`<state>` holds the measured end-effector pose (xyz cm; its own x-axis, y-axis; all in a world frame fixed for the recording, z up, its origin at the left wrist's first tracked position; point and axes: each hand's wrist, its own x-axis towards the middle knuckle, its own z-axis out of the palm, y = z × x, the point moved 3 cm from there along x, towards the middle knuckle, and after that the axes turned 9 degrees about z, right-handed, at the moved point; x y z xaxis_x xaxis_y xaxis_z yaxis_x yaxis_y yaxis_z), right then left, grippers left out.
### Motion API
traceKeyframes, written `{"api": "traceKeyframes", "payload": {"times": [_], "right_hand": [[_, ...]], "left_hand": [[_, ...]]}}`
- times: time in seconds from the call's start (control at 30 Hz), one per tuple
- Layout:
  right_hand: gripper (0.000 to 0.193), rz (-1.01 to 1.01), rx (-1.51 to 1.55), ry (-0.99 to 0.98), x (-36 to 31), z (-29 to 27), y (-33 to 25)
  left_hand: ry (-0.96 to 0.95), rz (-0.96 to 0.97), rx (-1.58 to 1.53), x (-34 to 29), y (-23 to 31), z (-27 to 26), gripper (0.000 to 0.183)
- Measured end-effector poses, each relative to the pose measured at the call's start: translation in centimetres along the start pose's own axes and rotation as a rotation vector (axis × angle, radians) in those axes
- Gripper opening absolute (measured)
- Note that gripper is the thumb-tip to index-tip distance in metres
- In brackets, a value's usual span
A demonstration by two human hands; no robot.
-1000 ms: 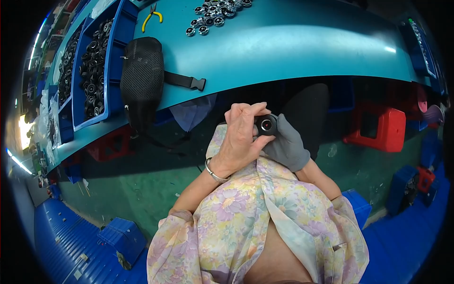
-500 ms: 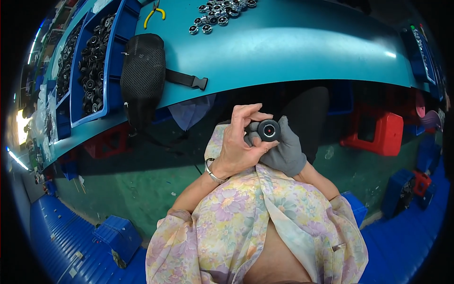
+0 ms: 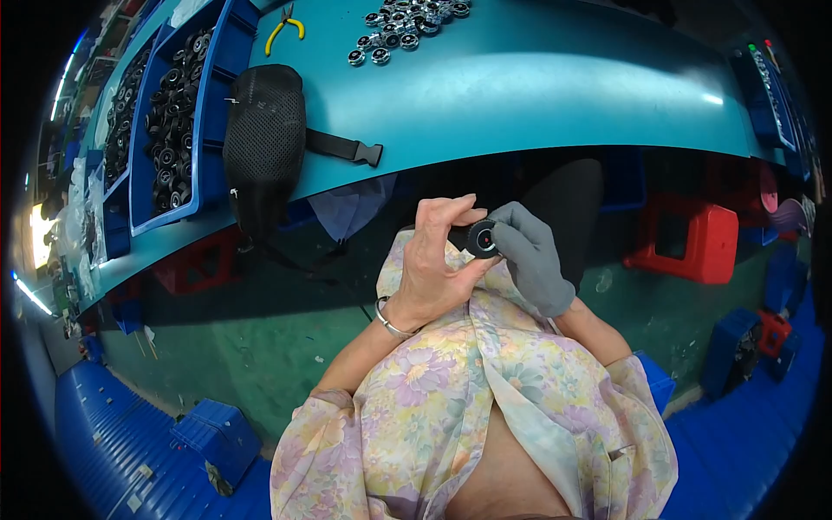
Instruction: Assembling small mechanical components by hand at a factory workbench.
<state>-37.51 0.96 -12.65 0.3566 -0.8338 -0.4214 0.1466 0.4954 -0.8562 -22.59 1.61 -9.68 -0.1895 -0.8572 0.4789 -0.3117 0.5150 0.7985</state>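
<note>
A small black wheel with a bright ring and a red mark at its middle is held over my lap, in front of the table edge. My left hand, bare and with a bracelet at the wrist, grips its rim between thumb and fingers. From the other side my right hand, in a grey glove, closes its fingertips on the wheel's right edge. The glove hides part of that edge.
On the teal table lie a black mesh pouch with a buckle strap, yellow-handled pliers and several chrome-and-black wheels. A blue bin of black wheels stands left. A red stool is at right.
My gloved right hand has come from behind the wheel to its right edge, fingers now over it. The wheel has shifted slightly left and turned a little.
</note>
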Motion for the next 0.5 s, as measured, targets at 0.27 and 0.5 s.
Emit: {"api": "traceKeyframes", "payload": {"times": [0.27, 0.5], "right_hand": [[0.011, -0.179, -0.414, -0.053, 1.0, -0.1, -2.3], [0.014, -0.045, -0.298, -0.083, 1.3, -0.6, -0.7]], "left_hand": [[0.014, -0.49, -0.548, -1.2, -1.3, -0.8, 0.029], [0.041, -0.567, -0.666, -1.8, -2.1, -0.2, 0.026]]}}
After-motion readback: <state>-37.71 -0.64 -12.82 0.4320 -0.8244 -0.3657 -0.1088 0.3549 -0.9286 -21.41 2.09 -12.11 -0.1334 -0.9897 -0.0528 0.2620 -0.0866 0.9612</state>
